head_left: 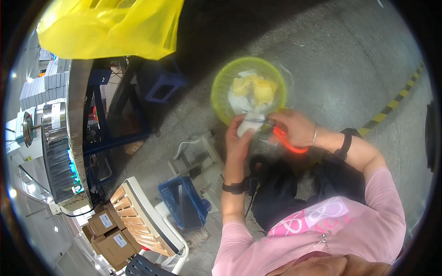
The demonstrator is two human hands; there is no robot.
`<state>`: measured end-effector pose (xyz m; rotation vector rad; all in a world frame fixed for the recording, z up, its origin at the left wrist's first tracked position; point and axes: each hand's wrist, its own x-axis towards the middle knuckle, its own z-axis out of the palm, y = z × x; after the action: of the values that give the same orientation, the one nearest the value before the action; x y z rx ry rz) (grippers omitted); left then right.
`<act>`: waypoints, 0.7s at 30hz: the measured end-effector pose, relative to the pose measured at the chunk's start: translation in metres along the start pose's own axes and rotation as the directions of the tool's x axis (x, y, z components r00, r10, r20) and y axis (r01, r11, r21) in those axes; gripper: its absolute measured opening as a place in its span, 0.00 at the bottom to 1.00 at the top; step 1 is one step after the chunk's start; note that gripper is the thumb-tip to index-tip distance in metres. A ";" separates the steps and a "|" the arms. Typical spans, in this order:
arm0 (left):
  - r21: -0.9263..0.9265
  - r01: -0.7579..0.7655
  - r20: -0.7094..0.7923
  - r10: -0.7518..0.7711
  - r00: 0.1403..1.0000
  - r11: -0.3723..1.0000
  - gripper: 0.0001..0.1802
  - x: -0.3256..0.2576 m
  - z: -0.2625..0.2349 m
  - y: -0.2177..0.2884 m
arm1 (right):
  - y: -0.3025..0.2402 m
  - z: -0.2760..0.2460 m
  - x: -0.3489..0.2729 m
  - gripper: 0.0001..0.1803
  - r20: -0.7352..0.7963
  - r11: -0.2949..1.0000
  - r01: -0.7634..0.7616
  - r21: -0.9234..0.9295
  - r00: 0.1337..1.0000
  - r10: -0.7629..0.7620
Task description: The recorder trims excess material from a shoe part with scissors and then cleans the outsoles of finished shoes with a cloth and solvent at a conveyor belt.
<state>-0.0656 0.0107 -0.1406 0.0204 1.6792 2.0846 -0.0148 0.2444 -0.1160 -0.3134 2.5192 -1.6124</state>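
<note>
My left hand (237,140) is closed on a soft white piece (248,125), its fingers and thumb pinching it; whether it is cloth, paper or foam I cannot tell. In my right hand (295,129) is a pair of scissors (290,143) with orange-red handles. Their blades point left and meet the white piece between the hands. Just beyond both hands a yellow-green mesh basket (218,87) stands on the floor. Yellow pieces (264,89) and crumpled white pieces (238,101) lie inside it.
Left of my legs are a blue plastic basket (198,214) and a slatted wooden chair (138,218). Cardboard boxes (103,224) sit behind the chair. A workbench with dark blue legs (117,143) runs along the left. A yellow bag (115,34) hangs at the top left.
</note>
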 end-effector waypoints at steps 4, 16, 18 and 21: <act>-0.017 -0.012 -0.022 0.011 1.000 1.000 0.27 0.000 0.002 0.002 | 0.005 0.001 0.000 0.27 -0.042 1.000 0.025 -0.010 0.999 -0.026; -0.380 0.023 0.035 -0.010 0.999 0.925 0.26 0.005 0.002 0.008 | 0.010 -0.004 0.007 0.23 0.011 0.999 -0.041 0.035 0.999 0.041; -0.457 0.059 0.058 -0.036 0.998 0.887 0.26 0.006 0.001 0.009 | 0.001 -0.010 0.008 0.28 0.095 0.986 -0.137 0.098 0.987 0.128; -0.524 0.066 -0.016 -0.088 0.996 0.849 0.26 0.006 0.003 0.009 | 0.002 -0.012 0.007 0.34 0.117 0.991 -0.114 0.074 0.988 0.105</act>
<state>-0.0732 0.0145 -0.1328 -0.2597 1.0542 2.4212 -0.0241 0.2540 -0.1128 -0.2458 2.3386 -1.6017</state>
